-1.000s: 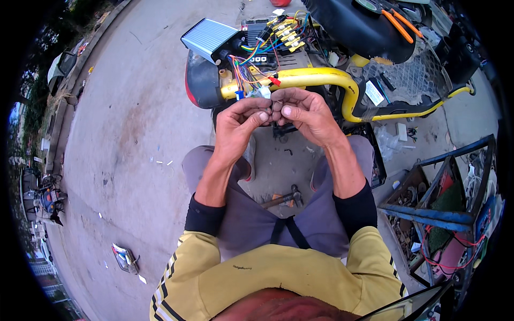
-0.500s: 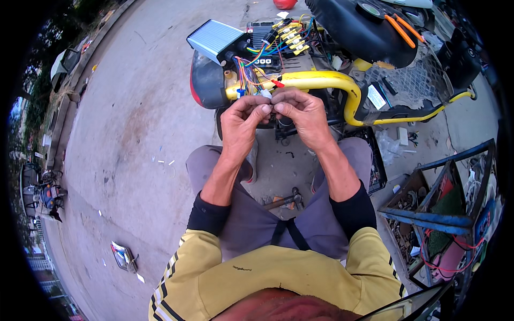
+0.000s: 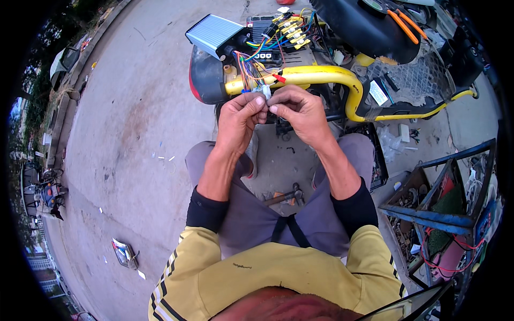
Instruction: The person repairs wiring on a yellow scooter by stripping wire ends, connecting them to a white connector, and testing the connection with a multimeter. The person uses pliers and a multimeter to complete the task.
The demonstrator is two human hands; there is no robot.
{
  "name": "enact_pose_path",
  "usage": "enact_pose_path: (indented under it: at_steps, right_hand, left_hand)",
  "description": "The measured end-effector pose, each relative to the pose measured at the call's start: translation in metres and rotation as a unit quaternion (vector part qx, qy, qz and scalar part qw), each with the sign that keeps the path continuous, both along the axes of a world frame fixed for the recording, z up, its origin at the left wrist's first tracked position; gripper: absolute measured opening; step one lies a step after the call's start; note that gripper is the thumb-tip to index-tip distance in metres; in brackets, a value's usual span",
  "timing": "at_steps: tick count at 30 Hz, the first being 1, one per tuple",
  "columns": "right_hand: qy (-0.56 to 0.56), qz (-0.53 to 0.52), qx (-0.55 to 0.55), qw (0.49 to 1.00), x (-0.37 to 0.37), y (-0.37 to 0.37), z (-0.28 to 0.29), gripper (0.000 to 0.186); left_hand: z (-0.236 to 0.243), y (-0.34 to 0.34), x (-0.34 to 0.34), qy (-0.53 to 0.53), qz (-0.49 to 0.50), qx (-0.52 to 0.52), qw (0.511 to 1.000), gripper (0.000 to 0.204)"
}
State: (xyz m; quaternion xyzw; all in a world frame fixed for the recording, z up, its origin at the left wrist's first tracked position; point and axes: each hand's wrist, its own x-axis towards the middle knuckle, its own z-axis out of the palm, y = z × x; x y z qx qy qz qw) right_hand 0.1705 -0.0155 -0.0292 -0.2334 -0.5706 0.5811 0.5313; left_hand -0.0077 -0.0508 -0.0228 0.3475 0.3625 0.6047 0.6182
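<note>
I pinch a small white plug point(image 3: 266, 92) between my left hand point(image 3: 239, 119) and right hand point(image 3: 300, 111), fingertips together, below the coloured wires point(image 3: 251, 67).

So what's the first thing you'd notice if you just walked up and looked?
Probably the two hands right in the middle: the left hand and right hand pinch a small white connector between their fingertips. Just above them a tangle of coloured wires runs from a ribbed silver box over a bright yellow frame tube. Lower down, a hammer lies on the ground between the person's knees.
</note>
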Motion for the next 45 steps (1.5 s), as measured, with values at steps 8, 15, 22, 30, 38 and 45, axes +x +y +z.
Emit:
enact_pose_path:
  at_steps: [8, 15, 22, 30, 38, 45]
  right_hand:
    - [-0.041, -0.015, -0.029, 0.999, 0.002, 0.001, -0.004, 0.013]
    - [-0.046, -0.005, -0.062, 0.997, 0.003, 0.002, -0.003, 0.015]
    - [-0.065, -0.005, -0.038, 0.997, 0.003, 0.000, 0.000, 0.013]
    - [-0.118, 0.004, 0.054, 0.991, 0.009, 0.002, 0.007, 0.010]
    - [-0.117, -0.020, 0.059, 0.991, 0.009, 0.008, 0.004, 0.012]
    - [-0.077, -0.018, 0.023, 0.997, 0.010, 0.009, 0.002, 0.014]
  left_hand:
    - [0.000, -0.003, 0.010, 0.131, 0.077, 0.040, 0.988, 0.016]
    - [0.000, -0.003, 0.002, 0.149, 0.048, 0.059, 0.986, 0.015]
    - [0.006, 0.000, -0.010, 0.114, -0.040, -0.001, 0.993, 0.011]
    - [-0.001, 0.005, -0.019, 0.042, -0.100, -0.044, 0.993, 0.010]
    - [0.003, 0.005, -0.011, 0.047, -0.070, -0.033, 0.996, 0.015]
    - [0.005, 0.001, -0.002, 0.097, -0.039, 0.008, 0.994, 0.019]
